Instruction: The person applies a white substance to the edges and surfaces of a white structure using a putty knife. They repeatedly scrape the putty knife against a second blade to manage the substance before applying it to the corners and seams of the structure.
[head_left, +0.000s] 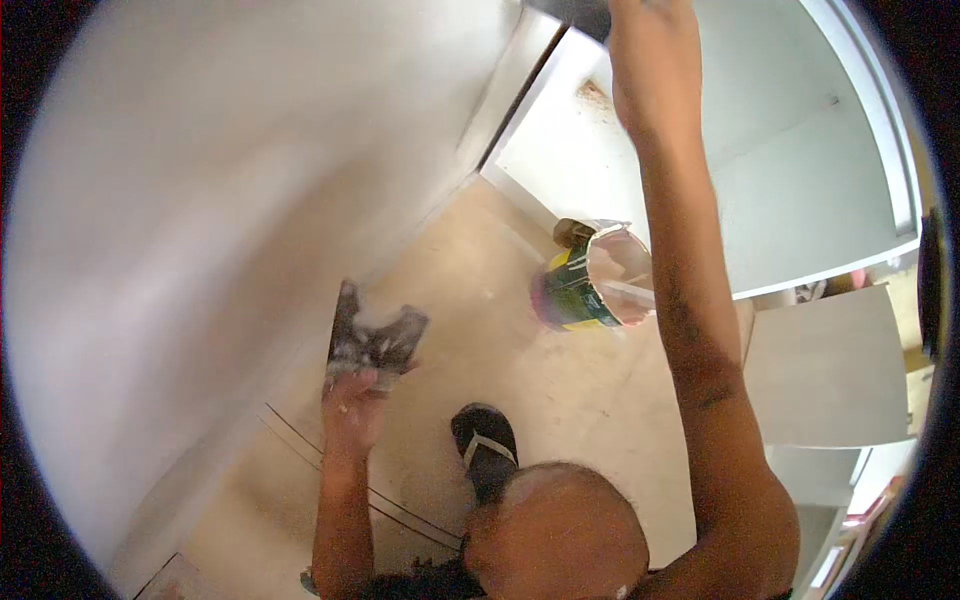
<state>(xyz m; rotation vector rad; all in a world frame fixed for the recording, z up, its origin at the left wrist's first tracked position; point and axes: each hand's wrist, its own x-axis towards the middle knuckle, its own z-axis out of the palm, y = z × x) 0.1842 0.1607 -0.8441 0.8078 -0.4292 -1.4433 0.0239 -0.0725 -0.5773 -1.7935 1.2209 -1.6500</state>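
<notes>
My left hand (352,405) is closed round the near edge of a dark, flat putty blade (372,345) with white smears on it. The blade is held low, above the floor and beside the pale wall (220,200). My right arm stretches up to the top edge of the view. There my right hand (652,12) is partly cut off, with its fingers out of sight. Next to it, close to the wall, is a dark flat blade (575,14), also cut off. Whether my right fingers grip it is hidden.
A green, yellow and purple bucket (570,290) holding pinkish-white paste stands on the beige floor (480,250). White panels (800,170) rise at the right. Thin cables (405,512) run across the floor near my sandalled foot (487,440) and knee (565,530).
</notes>
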